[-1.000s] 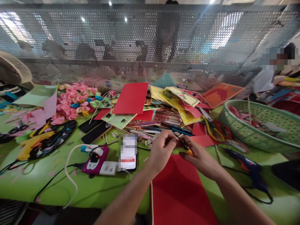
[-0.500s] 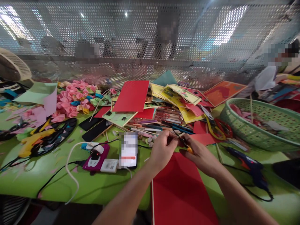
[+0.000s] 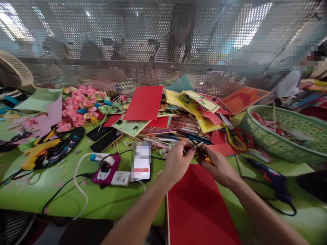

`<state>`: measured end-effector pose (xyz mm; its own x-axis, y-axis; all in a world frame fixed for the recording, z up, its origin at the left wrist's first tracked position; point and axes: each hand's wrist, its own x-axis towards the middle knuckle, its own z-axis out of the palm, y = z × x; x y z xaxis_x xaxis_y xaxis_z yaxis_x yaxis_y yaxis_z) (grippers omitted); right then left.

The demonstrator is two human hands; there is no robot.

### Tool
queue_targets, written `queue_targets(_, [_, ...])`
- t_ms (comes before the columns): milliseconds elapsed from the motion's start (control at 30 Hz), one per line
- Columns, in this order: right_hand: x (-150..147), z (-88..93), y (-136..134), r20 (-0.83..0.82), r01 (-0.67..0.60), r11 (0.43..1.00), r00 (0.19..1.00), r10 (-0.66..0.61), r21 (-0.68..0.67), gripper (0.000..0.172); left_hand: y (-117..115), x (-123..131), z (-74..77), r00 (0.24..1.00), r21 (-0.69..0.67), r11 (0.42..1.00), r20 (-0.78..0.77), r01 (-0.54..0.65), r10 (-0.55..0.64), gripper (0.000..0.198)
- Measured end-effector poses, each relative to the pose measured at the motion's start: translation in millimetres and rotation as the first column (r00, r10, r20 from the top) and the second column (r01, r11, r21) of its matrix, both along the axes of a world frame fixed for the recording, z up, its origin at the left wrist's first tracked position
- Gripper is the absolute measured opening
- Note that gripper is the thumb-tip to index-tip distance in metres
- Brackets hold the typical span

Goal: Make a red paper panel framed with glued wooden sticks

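Note:
My left hand (image 3: pixel 178 161) and my right hand (image 3: pixel 217 165) meet over the far end of a red paper sheet (image 3: pixel 198 207) on the green table (image 3: pixel 38 194). My left fingers pinch something small that I cannot make out. My right hand is closed round small scissors with an orange handle (image 3: pixel 206 159), their thin dark blades pointing up-left toward my left fingertips. Just beyond my hands lies a row of pens and pencils (image 3: pixel 166 137).
A phone (image 3: pixel 141 161), a purple power strip (image 3: pixel 103 170) and cables lie left of my hands. A blue glue gun (image 3: pixel 268 177) and a green basket (image 3: pixel 283 134) are at right. Stacked coloured cards (image 3: pixel 145 103), pink paper flowers (image 3: pixel 79 105) and a yellow glue gun (image 3: pixel 35 154) lie farther back. A perforated metal screen (image 3: pixel 163 44) stands behind, with people beyond it.
Both hands have edged slightly away from me over the red sheet, keeping their hold. The view has tilted a little.

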<state>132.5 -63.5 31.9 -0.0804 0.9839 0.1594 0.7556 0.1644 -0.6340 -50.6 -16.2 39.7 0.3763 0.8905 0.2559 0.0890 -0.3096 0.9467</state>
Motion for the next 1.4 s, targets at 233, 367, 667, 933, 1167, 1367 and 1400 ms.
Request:
queue_targets(233, [2.7, -8.5, 7.3, -0.035, 0.042, 0.998, 0.999, -0.040, 0.040, 0.024, 0.4, -1.0, -1.1, 0.998, 0.017, 0.998, -0.038, -0.054, 0.055, 0.012])
queue_targets(367, [1.6, -5.9, 8.0, -0.024, 0.047, 0.998, 0.999, -0.046, 0.032, 0.020, -0.4, -1.1, -0.7, 0.998, 0.021, 0.998, -0.042, -0.054, 0.055, 0.013])
queue_targets(667, [4.6, -12.8, 7.4, -0.183, 0.087, 0.995, 0.980, -0.077, 0.046, 0.012, 1.2, -2.5, 2.0, 0.997, -0.027, 0.998, -0.046, -0.061, 0.060, 0.013])
queue_targets(933, [24.3, -7.4, 19.6, -0.102, 0.146, 0.986, 0.985, -0.138, 0.075, 0.032, 0.2, -3.1, 3.9, 0.999, 0.038, 0.999, -0.048, -0.013, 0.015, 0.015])
queue_targets(1167, [24.8, 4.4, 41.2, 0.367, 0.152, 0.959, 0.900, -0.235, 0.241, 0.052, -7.8, 0.1, 6.9, 0.976, 0.049, 0.984, -0.146, 0.170, -0.162, 0.016])
queue_targets(1367, [0.9, 8.0, 85.7, 0.590, 0.057, 0.964, 0.781, -0.204, 0.259, 0.057, -7.6, -1.2, 5.6, 0.971, 0.131, 0.975, -0.183, 0.180, -0.155, 0.030])
queue_targets(1400, [-2.3, 6.8, 93.6, 0.588, 0.051, 0.964, 0.783, -0.201, 0.262, 0.057, -7.3, -1.0, 4.1, 0.971, 0.133, 0.975, -0.184, 0.176, -0.150, 0.030])
